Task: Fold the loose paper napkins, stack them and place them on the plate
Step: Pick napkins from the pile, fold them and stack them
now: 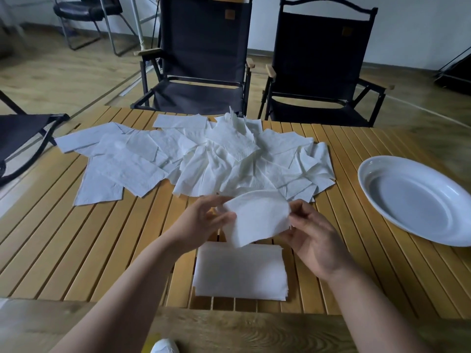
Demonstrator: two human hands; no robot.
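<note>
Two black folding chairs behind slatted wooden table, wood floor around. Loose napkins heaped across far side, folded stack near front edge, white oval plate bare at right. Left hand pinches left edge of single napkin; right hand pinches right edge. Napkin held above stack, off table.

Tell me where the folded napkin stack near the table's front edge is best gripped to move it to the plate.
Probably by its two short side edges, one hand from each side. The folded stack lies flat and squared on the slatted table, so fingers could slide under both ends and pinch all layers together. The plate sits empty to the right.
</note>
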